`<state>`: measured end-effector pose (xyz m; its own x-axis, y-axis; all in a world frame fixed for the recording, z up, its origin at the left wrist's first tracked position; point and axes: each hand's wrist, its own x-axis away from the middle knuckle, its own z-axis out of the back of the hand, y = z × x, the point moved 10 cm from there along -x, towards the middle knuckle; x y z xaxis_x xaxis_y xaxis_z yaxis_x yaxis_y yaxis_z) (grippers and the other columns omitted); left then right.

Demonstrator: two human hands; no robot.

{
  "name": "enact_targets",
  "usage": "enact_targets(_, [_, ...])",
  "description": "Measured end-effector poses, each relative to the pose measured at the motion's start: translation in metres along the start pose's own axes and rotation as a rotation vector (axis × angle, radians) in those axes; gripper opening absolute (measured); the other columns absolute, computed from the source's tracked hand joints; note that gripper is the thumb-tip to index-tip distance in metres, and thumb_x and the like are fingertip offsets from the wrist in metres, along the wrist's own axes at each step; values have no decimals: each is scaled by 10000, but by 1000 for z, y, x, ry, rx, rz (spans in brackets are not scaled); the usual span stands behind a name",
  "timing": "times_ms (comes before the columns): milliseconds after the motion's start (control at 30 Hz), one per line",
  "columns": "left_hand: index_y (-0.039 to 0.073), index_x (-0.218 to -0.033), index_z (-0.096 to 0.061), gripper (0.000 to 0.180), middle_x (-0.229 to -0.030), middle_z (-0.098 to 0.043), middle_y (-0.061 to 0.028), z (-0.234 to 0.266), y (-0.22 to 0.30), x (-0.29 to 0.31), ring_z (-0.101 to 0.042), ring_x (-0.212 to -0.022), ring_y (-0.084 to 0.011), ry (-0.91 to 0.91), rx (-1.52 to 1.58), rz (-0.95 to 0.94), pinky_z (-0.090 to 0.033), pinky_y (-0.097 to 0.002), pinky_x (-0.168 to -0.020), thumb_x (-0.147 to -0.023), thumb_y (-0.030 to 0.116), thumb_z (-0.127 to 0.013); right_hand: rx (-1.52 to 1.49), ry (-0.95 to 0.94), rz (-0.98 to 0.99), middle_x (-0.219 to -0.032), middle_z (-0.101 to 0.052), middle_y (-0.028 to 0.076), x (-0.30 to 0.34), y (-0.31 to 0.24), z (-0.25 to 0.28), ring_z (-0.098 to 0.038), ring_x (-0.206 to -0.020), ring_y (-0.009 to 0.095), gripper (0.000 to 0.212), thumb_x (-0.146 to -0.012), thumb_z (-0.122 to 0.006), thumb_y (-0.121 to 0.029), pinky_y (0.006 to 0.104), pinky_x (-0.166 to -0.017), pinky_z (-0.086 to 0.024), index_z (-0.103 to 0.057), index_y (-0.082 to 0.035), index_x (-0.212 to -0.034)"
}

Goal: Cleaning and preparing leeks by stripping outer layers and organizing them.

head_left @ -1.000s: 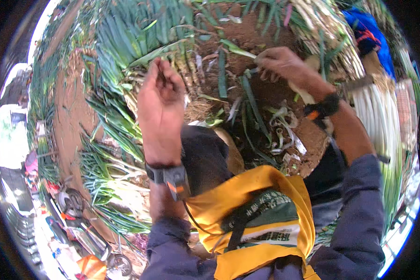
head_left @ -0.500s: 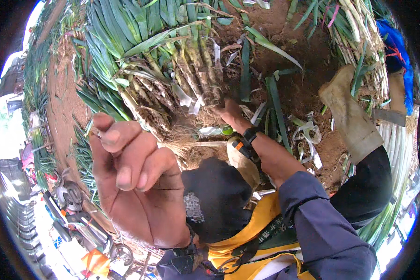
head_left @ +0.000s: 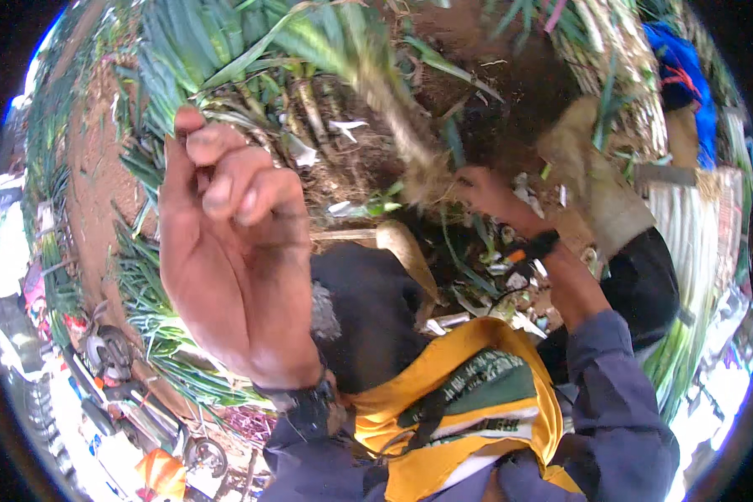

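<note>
My left hand [head_left: 238, 222] is raised close to the view, palm turned in and fingers curled, with the thumb against the index finger. Anything between those fingertips is too small to make out. Lower down, my right hand [head_left: 498, 201] is at the root end of a soil-covered leek [head_left: 397, 121], its fingers closed there and smeared by motion. That leek slants up and leftward to its green leaves. Behind it lies a thick pile of leeks [head_left: 197, 46], with dirty stems and roots toward me.
Bare soil [head_left: 510, 63] with loose leaves and scraps lies ahead. My light boot [head_left: 598, 171] stands at right, beside bundled pale-stemmed leeks [head_left: 690, 243] and a blue sheet [head_left: 682, 75]. A wooden strip [head_left: 343, 236] lies before my dark-trousered knee [head_left: 368, 309]. Vehicles stand far left.
My right hand has moved right from the pile, drawing a leek's root end with it. My left hand has risen slightly in view, its fingers still curled.
</note>
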<state>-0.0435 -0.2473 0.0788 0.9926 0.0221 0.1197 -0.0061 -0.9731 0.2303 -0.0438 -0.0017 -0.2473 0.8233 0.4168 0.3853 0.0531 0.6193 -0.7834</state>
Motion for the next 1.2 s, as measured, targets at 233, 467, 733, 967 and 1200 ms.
enact_targets(233, [-47,-1256,-515,278,-983,-560,-98,-1,-9,14,-507,-803,-156,-32,-135,29,-446,-315,-737,-1078,137,-408,-35,31,-95,-950,-701,185,28,49,-51,-699,-822,328,318,-957,-646,-269,452,-771,-540,-655,-6,-1136])
enact_targets(467, [-51,-1265,-523,294,-978,-546,-97,-3,-29,11,-496,-797,-152,0,-117,88,-438,-310,-731,-1077,142,-405,293,388,66,-1072,-670,207,-11,-28,-47,-660,-918,413,394,-907,-674,-255,503,-760,-529,-603,-49,-1235])
enact_targets(733, [-48,-1260,-530,283,-980,-547,-96,3,-27,2,-492,-787,-147,37,-133,60,-434,-301,-723,-1072,126,-409,180,33,-152,-988,-717,189,-62,5,-89,-709,-878,332,575,-801,-760,-389,420,-754,-558,-616,49,-1145])
enact_targets(967, [26,-1225,-518,224,-972,-604,-64,-5,-30,5,-534,-779,-131,9,-205,58,-454,-286,-715,-1079,180,-445,-1098,-113,-104,-971,-704,72,47,-100,76,-650,-846,154,378,-924,-707,-282,310,-775,-524,-693,42,-1119])
enact_targets(1200, [6,-1194,-563,210,-976,-619,-57,15,-57,-18,-571,-803,-135,27,-382,112,-506,-291,-731,-1018,122,-562,-152,-183,-176,-612,-554,34,85,59,-15,-484,-529,177,568,-800,-783,-520,430,-506,-405,-633,22,-717])
